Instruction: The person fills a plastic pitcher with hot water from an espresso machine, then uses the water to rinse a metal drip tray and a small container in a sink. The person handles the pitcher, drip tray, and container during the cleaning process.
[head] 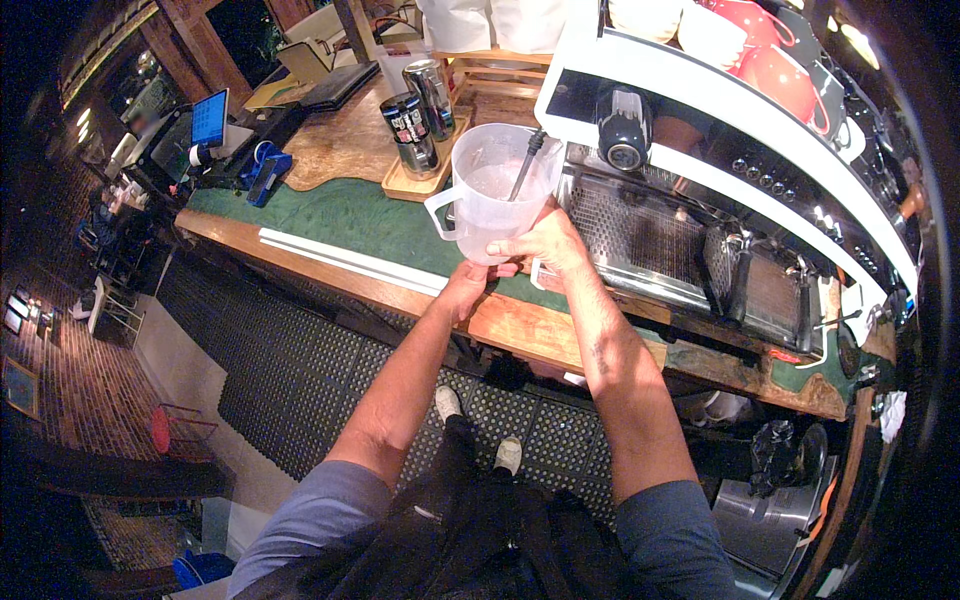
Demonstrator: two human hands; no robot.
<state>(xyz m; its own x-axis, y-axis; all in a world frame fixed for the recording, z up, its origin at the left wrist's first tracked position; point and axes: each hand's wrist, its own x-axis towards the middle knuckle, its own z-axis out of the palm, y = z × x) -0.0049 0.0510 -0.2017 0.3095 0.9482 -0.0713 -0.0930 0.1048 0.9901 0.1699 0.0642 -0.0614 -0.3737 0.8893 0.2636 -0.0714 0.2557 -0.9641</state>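
A translucent plastic pitcher point(487, 217) is in front of the espresso machine point(637, 225), with its handle to the left. My right hand point(551, 240) grips its lower right side, thumb across the front. Below its base is my left hand point(471, 289), fingers extended under or against the bottom; whether they carry weight cannot be told. The steam wand point(529, 161) of the machine, dark at its upper part, reaches down inside the pitcher. Some clear liquid appears to be in the pitcher. Behind it, a dark can point(409, 135) and a metallic can point(431, 97) stand on a small wooden tray point(412, 187).
Red cups point(776, 82) sit on top of the machine. A white strip point(349, 260) lies along the counter's front edge. Further left are a blue card terminal point(266, 176) and a tablet point(210, 118). Perforated rubber matting point(330, 375) covers the floor. A person point(112, 217) is far left.
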